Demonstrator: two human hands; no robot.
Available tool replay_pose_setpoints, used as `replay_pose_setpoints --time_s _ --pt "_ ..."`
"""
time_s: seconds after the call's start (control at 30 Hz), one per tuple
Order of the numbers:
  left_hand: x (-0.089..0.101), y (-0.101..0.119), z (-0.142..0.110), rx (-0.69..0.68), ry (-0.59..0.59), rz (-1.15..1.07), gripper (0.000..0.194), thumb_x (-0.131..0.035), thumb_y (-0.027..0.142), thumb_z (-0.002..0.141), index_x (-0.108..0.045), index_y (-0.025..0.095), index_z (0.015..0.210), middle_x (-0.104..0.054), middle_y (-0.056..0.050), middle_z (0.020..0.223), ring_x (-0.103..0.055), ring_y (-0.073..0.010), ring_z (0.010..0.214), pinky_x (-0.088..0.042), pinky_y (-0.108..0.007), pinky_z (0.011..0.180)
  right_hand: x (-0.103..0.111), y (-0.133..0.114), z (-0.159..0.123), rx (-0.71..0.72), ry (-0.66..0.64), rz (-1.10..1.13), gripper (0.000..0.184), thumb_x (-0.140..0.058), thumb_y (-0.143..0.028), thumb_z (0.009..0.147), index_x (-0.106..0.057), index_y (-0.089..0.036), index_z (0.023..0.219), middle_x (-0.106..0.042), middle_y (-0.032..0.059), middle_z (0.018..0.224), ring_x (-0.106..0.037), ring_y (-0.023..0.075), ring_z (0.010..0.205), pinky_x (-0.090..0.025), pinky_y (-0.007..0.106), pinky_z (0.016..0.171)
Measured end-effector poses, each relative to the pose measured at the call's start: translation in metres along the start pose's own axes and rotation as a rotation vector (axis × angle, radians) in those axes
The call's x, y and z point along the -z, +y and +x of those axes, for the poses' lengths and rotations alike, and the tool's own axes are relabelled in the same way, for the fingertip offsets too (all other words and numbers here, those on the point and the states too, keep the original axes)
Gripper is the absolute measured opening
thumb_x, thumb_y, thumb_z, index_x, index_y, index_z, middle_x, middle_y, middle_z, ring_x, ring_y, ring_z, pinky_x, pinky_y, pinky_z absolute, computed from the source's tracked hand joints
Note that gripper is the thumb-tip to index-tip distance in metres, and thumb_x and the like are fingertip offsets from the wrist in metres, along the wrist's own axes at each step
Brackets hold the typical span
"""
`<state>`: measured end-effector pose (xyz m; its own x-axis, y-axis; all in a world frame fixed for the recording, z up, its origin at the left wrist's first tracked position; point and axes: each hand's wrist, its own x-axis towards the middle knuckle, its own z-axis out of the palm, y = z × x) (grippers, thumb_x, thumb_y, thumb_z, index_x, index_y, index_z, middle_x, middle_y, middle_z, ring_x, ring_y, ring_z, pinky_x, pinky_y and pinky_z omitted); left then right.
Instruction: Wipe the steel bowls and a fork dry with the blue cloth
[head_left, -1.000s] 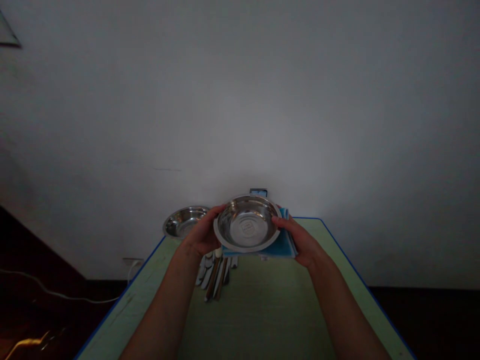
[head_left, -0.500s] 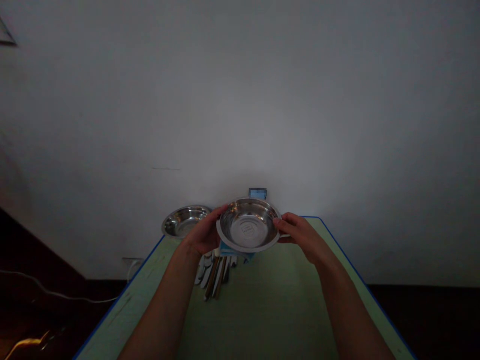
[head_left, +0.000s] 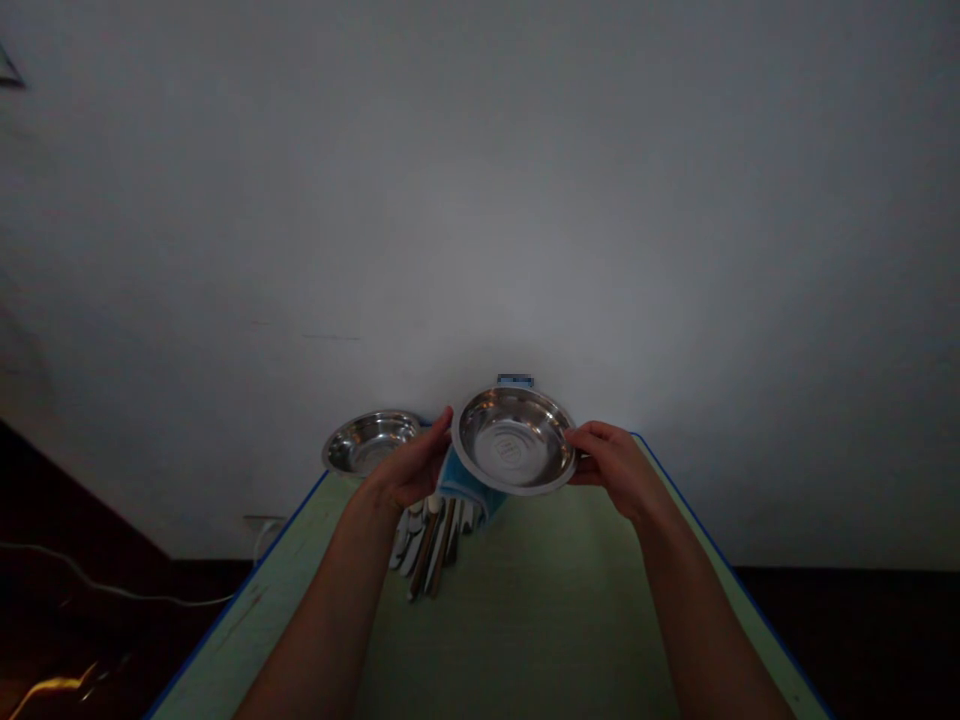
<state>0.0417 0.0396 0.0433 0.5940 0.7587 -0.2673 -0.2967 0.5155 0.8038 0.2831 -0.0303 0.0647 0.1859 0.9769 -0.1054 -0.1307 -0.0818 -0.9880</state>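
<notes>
Held bowl (head_left: 510, 450): centre of this clock, raised above the surface (head_left: 555, 620), inside tipped towards the wearer.
Right hand (head_left: 611, 465): at 3 o'clock, its thumb and fingers pinching the rim; if that one-sided pinch slackened, the bowl could pivot and drop.
Left hand (head_left: 412, 470): at 9 o'clock, thumb up beside the rim; most fingers are hidden, so I cannot tell how firmly they close or whether they support anything.
Blue cloth (head_left: 466, 482): at 8 o'clock, partly behind the bowl; loose fabric against smooth metal might slip.
Cutlery (head_left: 427, 545): at 7 o'clock, on the surface; a falling bowl could scatter it.
Second bowl (head_left: 371, 440): at 9 o'clock, beyond the left hand, near the surface's edge; an elbowing wrist could topple it.
</notes>
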Motion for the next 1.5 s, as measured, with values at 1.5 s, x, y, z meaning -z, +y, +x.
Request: replay_pose_setpoints --time_s 1.5 --pt "0.012 0.016 -0.022 -0.002 0.035 0.179 0.072 -0.08 0.012 0.055 -0.054 0.016 0.122 -0.065 -0.014 0.115 -0.067 -0.0259 0.086 -0.053 -0.038 0.078 0.125 0.061 0.059 -0.155 0.539 0.101 0.03 -0.055 -0.032 0.089 -0.055 -0.015 0.113 -0.06 0.0071 0.109 -0.061 0.0173 0.09 -0.053 0.036 0.075"
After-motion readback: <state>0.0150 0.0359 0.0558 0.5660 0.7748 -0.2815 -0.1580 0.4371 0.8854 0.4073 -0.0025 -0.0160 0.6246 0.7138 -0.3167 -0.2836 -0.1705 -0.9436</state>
